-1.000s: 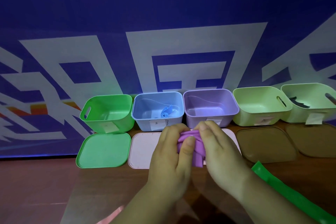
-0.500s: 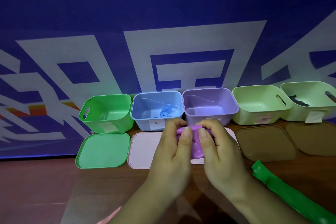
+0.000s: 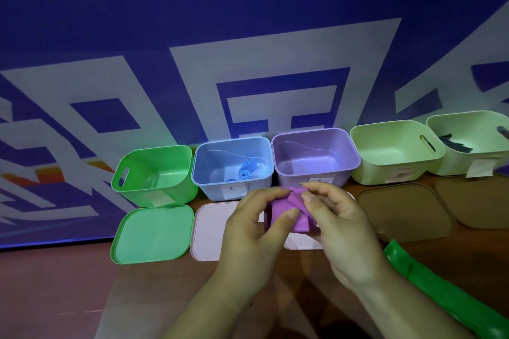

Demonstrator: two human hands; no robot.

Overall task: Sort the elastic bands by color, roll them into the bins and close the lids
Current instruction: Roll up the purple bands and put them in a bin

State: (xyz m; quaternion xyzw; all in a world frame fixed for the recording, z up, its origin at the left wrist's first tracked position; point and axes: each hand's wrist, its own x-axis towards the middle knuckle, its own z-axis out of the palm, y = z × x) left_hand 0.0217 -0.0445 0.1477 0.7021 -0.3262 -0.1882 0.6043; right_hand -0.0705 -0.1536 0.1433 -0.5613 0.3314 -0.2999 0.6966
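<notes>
fingers of both my left hand and right hand pinch the rolled purple band, held above the pink lids, just in front of the purple bin. green band lies on the table at my right.

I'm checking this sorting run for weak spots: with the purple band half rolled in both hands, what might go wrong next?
1. The purple band, pinched only between fingertips of the left hand and right hand, may spring loose and unroll.
2. The purple bin adjoins the blue bin, so a careless drop could land wrong.
3. A forearm might drag the green band.
</notes>
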